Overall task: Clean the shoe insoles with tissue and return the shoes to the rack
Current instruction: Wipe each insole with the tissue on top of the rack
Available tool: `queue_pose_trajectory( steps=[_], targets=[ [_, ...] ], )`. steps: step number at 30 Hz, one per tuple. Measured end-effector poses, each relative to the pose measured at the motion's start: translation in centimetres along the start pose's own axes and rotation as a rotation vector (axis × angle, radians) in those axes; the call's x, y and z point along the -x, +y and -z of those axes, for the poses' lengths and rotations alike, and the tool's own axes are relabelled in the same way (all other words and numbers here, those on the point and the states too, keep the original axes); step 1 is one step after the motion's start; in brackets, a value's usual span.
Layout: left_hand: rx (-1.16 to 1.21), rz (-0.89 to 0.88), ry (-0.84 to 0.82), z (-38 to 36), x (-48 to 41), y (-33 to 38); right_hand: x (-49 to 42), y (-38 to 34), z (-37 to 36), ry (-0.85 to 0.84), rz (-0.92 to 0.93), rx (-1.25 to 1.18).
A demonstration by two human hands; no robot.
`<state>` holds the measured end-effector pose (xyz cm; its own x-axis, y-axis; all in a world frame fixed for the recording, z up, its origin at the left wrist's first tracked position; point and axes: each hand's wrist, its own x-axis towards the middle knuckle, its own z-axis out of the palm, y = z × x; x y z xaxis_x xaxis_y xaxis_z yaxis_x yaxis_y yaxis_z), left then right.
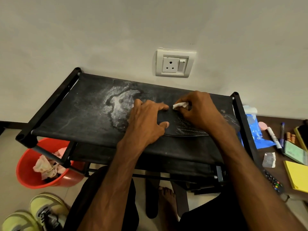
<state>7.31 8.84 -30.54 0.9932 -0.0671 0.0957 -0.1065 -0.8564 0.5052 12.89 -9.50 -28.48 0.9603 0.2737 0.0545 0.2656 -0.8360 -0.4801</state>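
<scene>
Both forearms reach forward over the shoe rack, whose black fabric top shelf bears a pale, powdery stain near its middle. The left hand lies palm down with its fingers spread, the index finger and thumb pressing on the rounded end of a black insole that lies flat on the right part of that shelf. The right hand arches above the same insole just beside the left, its fingers curled and pinching a small wad of white tissue whose free end touches the insole's upper edge. On the floor to the left, partly under the rack's corner, stands a red bucket holding crumpled tissues, pale pink and white. Near it, at the lower left, sit two yellow-green sneakers. A second dark insole lies on the floor under the rack beside a bare foot. To the right of the rack, a blue packet stands open with white tissue showing at its top, with markers and a yellow pad nearby.
</scene>
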Motion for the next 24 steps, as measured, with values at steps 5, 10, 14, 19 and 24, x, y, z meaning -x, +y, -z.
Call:
queue_pose_trajectory(
  steps=[5, 10, 14, 19, 24],
  targets=[
    [0.029, 0.049, -0.026, 0.0, 0.0, 0.1, 0.3, -0.2, 0.8, -0.061, 0.033, 0.053],
    [0.033, 0.061, -0.025, 0.0, -0.1, 0.1, 1.0, -0.3, 1.5, -0.169, 0.033, 0.079],
    [0.036, 0.055, -0.026, 0.1, -0.1, 0.1, 0.6, -0.3, 0.7, -0.041, 0.01, 0.047],
    [0.038, 0.058, -0.026, 0.1, 0.0, 0.2, 0.3, -0.3, 0.5, -0.062, 0.012, 0.059],
    [0.037, 0.051, -0.028, 0.1, -0.1, 0.3, 1.3, -1.2, 1.6, -0.291, 0.08, 0.111]
  ],
)
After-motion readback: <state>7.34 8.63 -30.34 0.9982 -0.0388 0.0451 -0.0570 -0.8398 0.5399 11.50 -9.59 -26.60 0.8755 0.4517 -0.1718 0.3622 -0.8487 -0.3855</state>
